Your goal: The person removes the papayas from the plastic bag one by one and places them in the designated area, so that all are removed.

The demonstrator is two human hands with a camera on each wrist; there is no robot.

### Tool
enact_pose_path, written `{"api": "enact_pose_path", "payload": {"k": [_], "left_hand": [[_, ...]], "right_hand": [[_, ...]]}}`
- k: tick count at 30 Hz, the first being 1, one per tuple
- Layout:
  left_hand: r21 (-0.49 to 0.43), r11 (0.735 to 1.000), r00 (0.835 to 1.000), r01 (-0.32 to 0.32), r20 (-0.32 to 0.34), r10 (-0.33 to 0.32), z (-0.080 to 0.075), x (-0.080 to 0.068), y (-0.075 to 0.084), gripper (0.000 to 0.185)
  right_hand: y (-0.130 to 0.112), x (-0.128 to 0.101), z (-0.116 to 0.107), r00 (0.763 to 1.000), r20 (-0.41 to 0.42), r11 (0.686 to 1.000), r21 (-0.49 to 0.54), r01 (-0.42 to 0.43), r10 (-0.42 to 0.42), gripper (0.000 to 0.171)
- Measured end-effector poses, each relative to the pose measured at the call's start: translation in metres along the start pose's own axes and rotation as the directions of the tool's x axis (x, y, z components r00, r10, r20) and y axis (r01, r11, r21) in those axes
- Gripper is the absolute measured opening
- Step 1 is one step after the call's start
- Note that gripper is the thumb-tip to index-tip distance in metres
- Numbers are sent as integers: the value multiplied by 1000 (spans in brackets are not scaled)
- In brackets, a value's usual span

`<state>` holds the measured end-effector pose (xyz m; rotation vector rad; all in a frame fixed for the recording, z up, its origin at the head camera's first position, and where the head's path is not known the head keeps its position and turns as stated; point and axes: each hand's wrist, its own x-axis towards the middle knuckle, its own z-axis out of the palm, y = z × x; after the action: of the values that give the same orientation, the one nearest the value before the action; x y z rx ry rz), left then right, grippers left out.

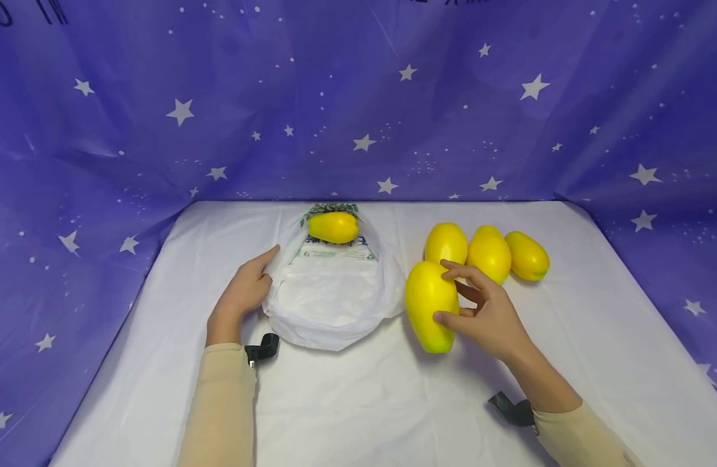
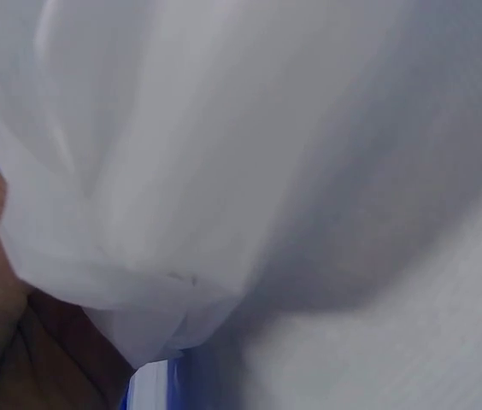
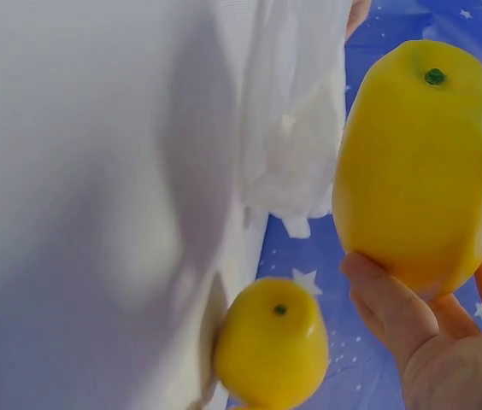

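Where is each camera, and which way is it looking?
Head: sits on the person's head, looks forward and down at the white table; both sleeves, the left hand and the right hand show.
Left wrist: sits on the left wrist, looks close at the white bag; only part of that hand shows.
Right wrist: sits on the right wrist, looks along the fingers at the yellow fruit in their grip.
Shared: head and right wrist both show that fruit and the bag.
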<state>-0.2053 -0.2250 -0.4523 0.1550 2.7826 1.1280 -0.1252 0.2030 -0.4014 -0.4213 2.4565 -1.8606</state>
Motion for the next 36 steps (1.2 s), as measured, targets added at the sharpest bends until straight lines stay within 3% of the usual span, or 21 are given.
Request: {"api": "enact_pose_path", "payload": {"k": [10, 18, 26, 36], "left_hand": [[-15, 1000, 1000, -3, 0, 3, 0, -1, 1, 63], [-8, 1000, 1000, 1, 7, -1, -1, -1, 2, 63], [-6, 1000, 1000, 6, 10, -6, -2, -2, 4, 64], [-13, 1000, 1000, -6, 0, 6, -1, 1, -1, 64]], "right_hand": [[20, -29, -18, 999, -9, 999, -13, -49, 49, 54], [34, -36, -32, 991, -52, 981, -142, -129, 123, 56], [36, -36, -44, 973, -88, 943, -240, -231, 215, 58], [36, -36, -46, 982, -93, 964, -196, -178, 162, 50]]}}
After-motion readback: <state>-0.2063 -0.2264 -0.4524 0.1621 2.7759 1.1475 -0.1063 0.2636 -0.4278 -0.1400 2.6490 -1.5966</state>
